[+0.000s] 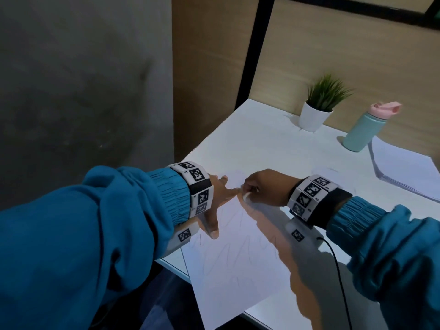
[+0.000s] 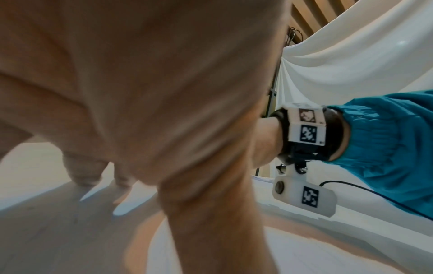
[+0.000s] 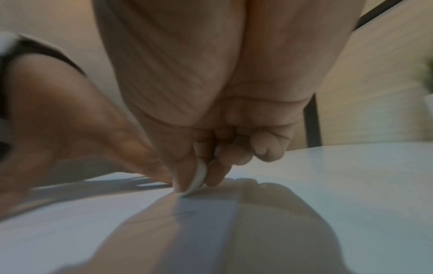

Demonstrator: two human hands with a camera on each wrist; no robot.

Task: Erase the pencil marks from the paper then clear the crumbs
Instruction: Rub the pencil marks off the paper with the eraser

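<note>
Containers first: a white pot (image 1: 312, 117) w/ a green grassy plant (image 1: 326, 91) in it stands at the far edge of the white table (image 1: 262, 144), upright. Just right of it is a teal bottle (image 1: 363, 129), pink lid (image 1: 384, 109) on, contents not visible. The bottle's base sits right beside a stack of loose sheets (image 1: 404, 167) at the table's right side.

Your task paper (image 1: 238, 258) lies near the front-left corner of the table, one corner hanging past the front edge, faint pencil scribbles (image 1: 228, 256) across its middle. Your left hand (image 1: 214, 203) lies flat on the sheet's upper left, fingers straight and spread, thumb (image 1: 213, 231) pointing toward you. Your right hand (image 1: 264, 186) has its fingers curled, thumb and forefinger pinching a small white eraser (image 3: 199, 178) whose lower end touches the paper (clearest in the right wrist view), just beside your left fingertips. Hand shadows fall over the sheet's right part. A black cable (image 1: 338, 270) trails from your right wrist unit across the table's near right. Crumbs: can't tell, too fine.
</note>
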